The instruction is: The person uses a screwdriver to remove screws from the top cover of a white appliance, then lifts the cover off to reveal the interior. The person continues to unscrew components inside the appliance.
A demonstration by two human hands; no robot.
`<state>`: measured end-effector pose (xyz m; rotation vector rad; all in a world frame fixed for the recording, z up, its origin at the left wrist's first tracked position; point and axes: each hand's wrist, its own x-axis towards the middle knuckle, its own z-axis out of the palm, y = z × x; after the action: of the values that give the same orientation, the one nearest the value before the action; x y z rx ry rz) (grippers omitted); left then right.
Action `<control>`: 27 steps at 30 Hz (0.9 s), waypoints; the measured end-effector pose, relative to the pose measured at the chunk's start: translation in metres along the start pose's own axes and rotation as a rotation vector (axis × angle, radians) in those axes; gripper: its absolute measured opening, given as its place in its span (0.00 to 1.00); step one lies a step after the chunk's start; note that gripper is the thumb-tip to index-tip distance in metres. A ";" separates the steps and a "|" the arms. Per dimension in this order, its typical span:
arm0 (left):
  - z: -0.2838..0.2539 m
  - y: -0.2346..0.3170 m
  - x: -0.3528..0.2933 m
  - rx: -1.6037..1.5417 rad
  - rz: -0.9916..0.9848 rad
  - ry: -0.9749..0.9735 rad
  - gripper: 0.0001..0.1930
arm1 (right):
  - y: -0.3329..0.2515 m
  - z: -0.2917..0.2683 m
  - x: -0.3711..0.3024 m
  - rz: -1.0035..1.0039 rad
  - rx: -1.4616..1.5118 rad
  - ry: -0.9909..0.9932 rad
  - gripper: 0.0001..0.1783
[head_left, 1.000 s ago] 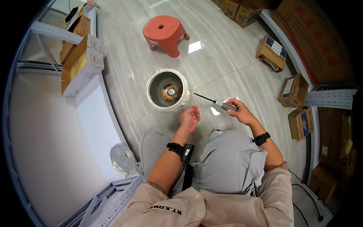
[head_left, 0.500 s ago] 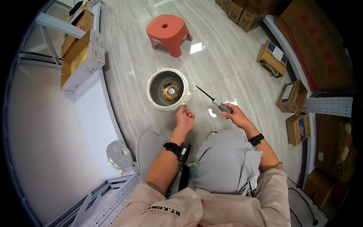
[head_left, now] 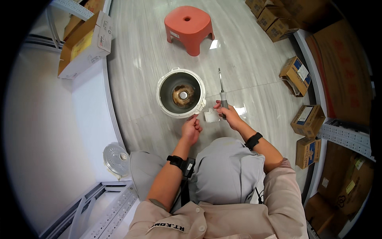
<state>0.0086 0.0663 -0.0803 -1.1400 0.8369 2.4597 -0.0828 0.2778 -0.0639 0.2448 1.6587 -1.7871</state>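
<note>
A round rice cooker body (head_left: 161, 97) with a pale rim and grey inside stands on the floor in front of me. Its inner bottom has a brown, stained ring around a metal centre. My left hand (head_left: 191, 130) is closed at the rim's near right side, by a pale fitting; its fingertips are partly hidden. In my right hand (head_left: 227, 112) is a screwdriver (head_left: 221, 85) with a grey handle, its shaft pointing away from me, to the right of the cooker body. Between the hands shows a small white patch (head_left: 211, 115); whether it is a loose part or a reflection I cannot tell.
A red plastic stool (head_left: 189, 24) stands beyond the cooker body. On the left white shelf (head_left: 89, 103) are an open carton (head_left: 89, 49) and a round, silvery lid-like part (head_left: 116, 158). Several cardboard boxes (head_left: 306, 119) line the right side.
My right hand has moved left, nearer the cooker body, and the screwdriver has swung from slanting left to pointing nearly straight away. My left hand stays by the rim. The view has shifted slightly.
</note>
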 end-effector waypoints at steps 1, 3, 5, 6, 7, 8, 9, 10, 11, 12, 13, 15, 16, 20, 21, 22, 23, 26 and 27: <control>-0.002 -0.004 0.000 0.082 0.018 0.056 0.18 | 0.003 -0.003 0.003 0.023 -0.014 0.012 0.23; -0.010 -0.013 0.003 0.223 0.031 0.125 0.21 | 0.010 -0.009 0.007 0.065 -0.042 0.036 0.26; -0.026 -0.021 0.008 0.338 0.023 0.148 0.25 | 0.017 -0.013 0.006 0.138 -0.099 -0.013 0.27; -0.030 -0.023 0.009 0.404 0.017 0.141 0.25 | 0.020 -0.014 0.007 0.172 -0.128 -0.037 0.27; -0.035 -0.025 0.009 0.470 0.011 0.133 0.26 | 0.023 -0.015 0.006 0.189 -0.137 -0.051 0.28; -0.039 -0.028 0.009 0.536 0.005 0.126 0.27 | 0.028 -0.015 0.004 0.206 -0.146 -0.065 0.28; -0.037 -0.028 0.009 0.552 -0.012 0.111 0.28 | 0.033 -0.016 0.004 0.218 -0.153 -0.076 0.29; -0.035 -0.028 0.009 0.568 -0.030 0.096 0.28 | 0.038 -0.016 0.004 0.229 -0.149 -0.078 0.29; -0.033 -0.029 0.009 0.585 -0.047 0.081 0.29 | 0.044 -0.015 0.005 0.240 -0.144 -0.079 0.30; -0.033 -0.029 0.009 0.582 -0.057 0.080 0.29 | 0.047 -0.013 0.006 0.247 -0.137 -0.085 0.31; -0.033 -0.029 0.009 0.579 -0.066 0.078 0.30 | 0.050 -0.011 0.008 0.256 -0.166 -0.077 0.31; -0.036 -0.029 0.011 0.582 -0.082 0.078 0.30 | 0.056 -0.005 0.011 0.273 -0.221 -0.058 0.32; -0.038 -0.029 0.013 0.587 -0.088 0.080 0.30 | 0.060 -0.003 0.012 0.254 -0.273 -0.027 0.30; -0.042 -0.029 0.014 0.568 -0.111 0.097 0.30 | 0.066 -0.003 0.016 0.312 -0.377 -0.070 0.21; -0.040 -0.029 0.015 0.581 -0.108 0.090 0.28 | 0.067 -0.008 0.018 0.355 -0.378 -0.119 0.18; -0.037 -0.030 0.016 0.594 -0.105 0.081 0.27 | 0.071 -0.012 0.017 0.336 -0.387 -0.091 0.16; -0.033 -0.031 0.017 0.607 -0.102 0.071 0.26 | 0.075 -0.014 0.017 0.317 -0.395 -0.062 0.15; -0.034 -0.036 0.023 0.625 -0.087 0.081 0.27 | 0.065 -0.010 0.003 0.352 -0.353 -0.050 0.16; -0.033 -0.036 0.026 0.626 -0.091 0.094 0.28 | 0.056 -0.010 -0.002 0.373 -0.326 -0.043 0.17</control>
<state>0.0293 0.0750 -0.1309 -1.0218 1.4127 1.8632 -0.0517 0.2900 -0.1095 0.3396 1.7140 -1.2224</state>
